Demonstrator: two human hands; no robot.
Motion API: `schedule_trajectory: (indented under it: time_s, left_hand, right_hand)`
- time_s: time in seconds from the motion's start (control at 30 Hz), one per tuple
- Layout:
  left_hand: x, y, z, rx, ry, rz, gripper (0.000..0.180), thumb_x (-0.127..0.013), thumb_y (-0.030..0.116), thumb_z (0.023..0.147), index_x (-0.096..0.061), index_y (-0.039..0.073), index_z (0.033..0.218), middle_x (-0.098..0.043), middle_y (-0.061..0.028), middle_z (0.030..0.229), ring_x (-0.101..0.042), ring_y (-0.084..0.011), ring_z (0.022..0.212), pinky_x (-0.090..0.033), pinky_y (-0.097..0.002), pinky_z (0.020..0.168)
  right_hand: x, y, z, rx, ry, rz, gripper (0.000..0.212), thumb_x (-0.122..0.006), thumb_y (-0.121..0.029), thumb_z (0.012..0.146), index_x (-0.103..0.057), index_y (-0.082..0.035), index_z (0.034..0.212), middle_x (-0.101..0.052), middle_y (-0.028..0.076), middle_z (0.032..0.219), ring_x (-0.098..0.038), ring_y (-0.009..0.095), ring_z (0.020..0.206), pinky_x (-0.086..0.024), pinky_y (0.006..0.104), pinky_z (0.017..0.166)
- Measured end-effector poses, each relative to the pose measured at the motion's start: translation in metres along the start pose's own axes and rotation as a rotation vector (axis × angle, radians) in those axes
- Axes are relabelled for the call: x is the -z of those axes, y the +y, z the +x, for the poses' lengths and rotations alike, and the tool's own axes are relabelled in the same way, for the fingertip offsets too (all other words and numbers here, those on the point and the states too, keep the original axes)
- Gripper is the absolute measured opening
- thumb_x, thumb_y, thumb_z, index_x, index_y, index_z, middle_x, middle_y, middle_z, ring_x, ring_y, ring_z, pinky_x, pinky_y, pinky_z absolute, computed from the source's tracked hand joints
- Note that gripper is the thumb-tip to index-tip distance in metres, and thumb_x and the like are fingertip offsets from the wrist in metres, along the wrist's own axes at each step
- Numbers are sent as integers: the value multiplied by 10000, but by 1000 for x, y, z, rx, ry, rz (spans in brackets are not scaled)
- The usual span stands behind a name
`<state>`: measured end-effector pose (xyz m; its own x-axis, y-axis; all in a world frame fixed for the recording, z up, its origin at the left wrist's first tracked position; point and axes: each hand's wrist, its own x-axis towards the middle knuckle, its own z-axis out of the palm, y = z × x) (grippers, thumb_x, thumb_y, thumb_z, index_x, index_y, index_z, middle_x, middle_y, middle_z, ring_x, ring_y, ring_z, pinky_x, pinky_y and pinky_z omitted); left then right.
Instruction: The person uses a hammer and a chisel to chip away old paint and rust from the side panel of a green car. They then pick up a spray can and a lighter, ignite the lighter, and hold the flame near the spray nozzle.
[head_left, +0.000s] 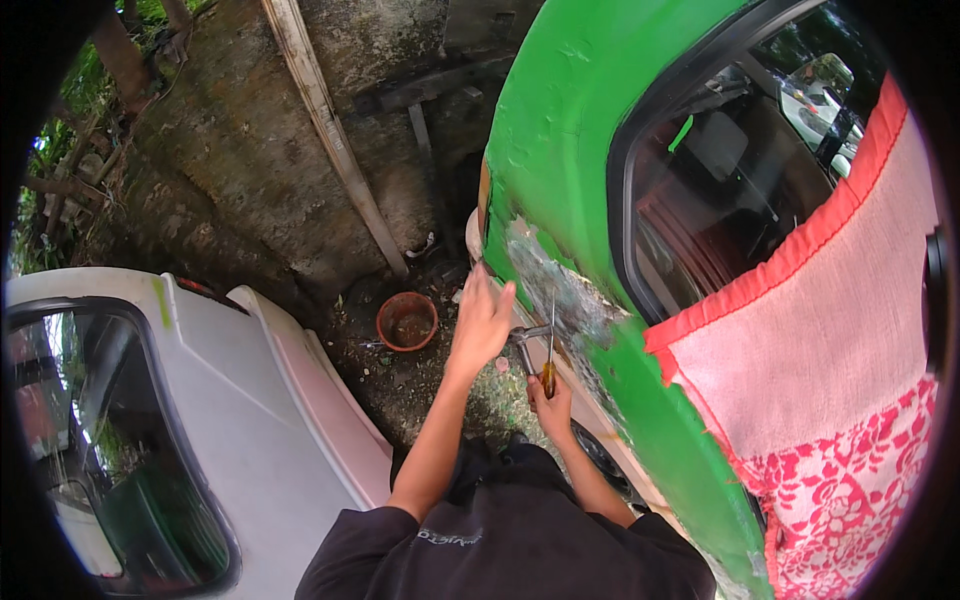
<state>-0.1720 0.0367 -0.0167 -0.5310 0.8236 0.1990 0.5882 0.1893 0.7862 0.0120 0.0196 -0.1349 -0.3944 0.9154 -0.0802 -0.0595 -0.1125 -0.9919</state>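
My left hand is stretched out beside the rear corner of a green car, thumb apart from the fingers and nothing seen in it. Whether its fingertips touch the bodywork, I cannot tell. Lower and to the right, my right hand is closed around two tools at once. One is a hammer with a metal head; the other is a screwdriver with a yellow handle, its thin shaft pointing away from me. Just beyond the tools lies a scraped grey patch where the green paint is gone.
A white car stands close on my left. Between the cars, a reddish-brown tub sits on the littered ground. A long plank leans on the stained wall. A pink-and-red cloth hangs over the green car's side.
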Motion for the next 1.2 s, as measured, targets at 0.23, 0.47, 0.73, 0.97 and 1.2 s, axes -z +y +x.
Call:
schedule_trajectory:
  time_s: [0.23,0.47,0.73,0.97,1.2]
  left_hand:
    - [-50,99,67,-134,176,-449,937,-172,664,961,20,-88,1485,19,-279,1571,52,-401,1465,9,-474,1184]
    - [-77,-37,79,119,62,-467,778,-145,567,1007,-93,-18,1517,-37,-239,1586,-61,-356,1476,-41,-439,1192]
    - [-36,71,52,-449,47,-295,847,-192,610,988,-93,-56,1503,-16,-270,1575,-12,-368,1477,-31,-489,1181]
    - [-69,-74,84,182,-101,-45,773,-180,568,1001,-93,6,1524,-62,-254,1579,-33,-376,1476,-31,-528,1170]
    - [-47,-24,72,-328,-68,31,738,-192,532,1013,-172,-12,1511,-137,-252,1569,-58,-386,1472,-25,-528,1171]
  right_hand:
    - [15,18,0,-65,10,2,262,-670,-211,919,-505,-47,799,-493,-23,589,-441,56,514,-349,237,476]
    - [8,25,0,-36,8,-75,244,-668,-176,912,-522,-47,765,-471,-32,607,-415,52,555,-332,249,502]
    - [3,31,0,-76,99,-58,249,-658,-173,926,-515,-51,764,-481,-36,588,-419,51,520,-329,243,475]
    - [-13,21,-6,-91,65,14,250,-647,-176,935,-505,-54,770,-484,-34,584,-427,45,510,-334,236,467]
    - [-7,25,-8,-62,107,56,244,-648,-177,933,-504,-51,782,-486,-32,589,-431,43,518,-342,236,470]
